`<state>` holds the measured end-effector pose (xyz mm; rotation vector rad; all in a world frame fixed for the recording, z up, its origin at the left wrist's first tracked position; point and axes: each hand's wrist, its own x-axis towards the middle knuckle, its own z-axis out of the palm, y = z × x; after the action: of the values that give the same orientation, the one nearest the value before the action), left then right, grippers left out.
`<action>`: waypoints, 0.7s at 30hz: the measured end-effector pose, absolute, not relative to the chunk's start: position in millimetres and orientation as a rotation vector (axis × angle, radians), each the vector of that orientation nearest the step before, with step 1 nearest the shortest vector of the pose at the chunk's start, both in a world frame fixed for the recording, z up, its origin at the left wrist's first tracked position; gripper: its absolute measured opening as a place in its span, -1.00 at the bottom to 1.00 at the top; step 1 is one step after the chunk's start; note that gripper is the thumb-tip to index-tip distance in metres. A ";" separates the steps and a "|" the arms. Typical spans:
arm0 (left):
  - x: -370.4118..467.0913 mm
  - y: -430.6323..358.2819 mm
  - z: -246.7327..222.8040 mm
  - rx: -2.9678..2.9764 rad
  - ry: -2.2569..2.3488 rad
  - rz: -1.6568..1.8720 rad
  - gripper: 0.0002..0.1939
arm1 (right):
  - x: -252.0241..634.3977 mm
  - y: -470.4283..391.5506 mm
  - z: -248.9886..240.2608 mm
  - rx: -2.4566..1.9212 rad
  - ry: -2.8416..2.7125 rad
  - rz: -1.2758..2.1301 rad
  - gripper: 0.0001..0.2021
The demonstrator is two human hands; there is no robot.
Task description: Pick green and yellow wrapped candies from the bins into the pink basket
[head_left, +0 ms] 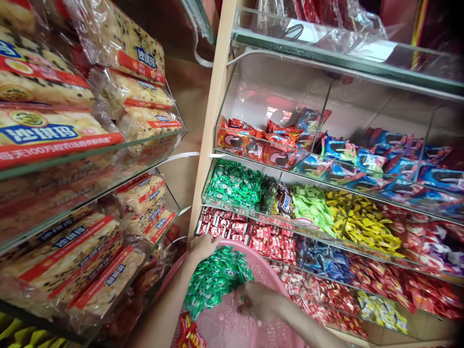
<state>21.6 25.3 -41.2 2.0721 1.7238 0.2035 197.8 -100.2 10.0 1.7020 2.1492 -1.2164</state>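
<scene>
A pink plastic basket (228,326) with a perforated wall is below me, tilted in view. Green-wrapped candies (217,275) are heaped on its far left side, and a few red-and-yellow packets (190,333) lie at the near left. My left hand (205,247) is closed over the basket's far left rim. Inside the basket, at the right edge of the green heap, is my right hand (255,300). It is blurred and its fingers bend toward the candies; a speck of green shows by the fingertips, but whether it grips any is unclear.
Stepped glass bins ahead hold green candies (237,183), lime-green packets (313,208), yellow packets (362,222), blue packets (322,258) and red-and-white packets (271,241). Left, glass shelves with protruding edges carry packaged sesame pastries (58,130). A wooden post (213,96) stands between.
</scene>
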 end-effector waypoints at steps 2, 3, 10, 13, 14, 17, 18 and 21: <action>21.5 24.6 -42.1 2.082 1.720 0.213 -0.29 | 195.3 -85.1 49.2 1.571 2.240 -1.384 -0.82; 21.5 24.3 -42.4 2.085 1.718 0.217 -0.29 | 194.4 -75.7 70.2 1.561 2.360 -1.416 -0.82; 20.6 22.9 -45.2 2.089 1.713 0.245 -0.30 | 195.3 15.0 151.3 1.976 3.124 -0.606 -0.79; 19.3 22.5 -47.2 2.098 1.716 0.274 -0.28 | 196.9 48.6 141.1 2.012 3.030 -0.581 -0.75; 18.8 22.6 -47.7 2.097 1.718 0.275 -0.28 | 197.3 55.4 135.4 1.994 2.969 -0.642 -0.71; 17.8 23.1 -48.7 2.097 1.721 0.278 -0.28 | 197.5 61.5 120.6 1.987 2.812 -0.773 -0.56; 17.7 23.3 -48.7 2.097 1.722 0.281 -0.28 | 197.3 60.2 117.4 2.010 2.784 -0.776 -0.52; 18.1 23.7 -48.1 2.092 1.737 0.288 -0.30 | 195.8 53.9 113.4 2.063 2.760 -0.744 -0.46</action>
<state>18.1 23.7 -48.1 2.0916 1.7367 0.2875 195.8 53.9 113.4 2.0630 2.7599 -0.7441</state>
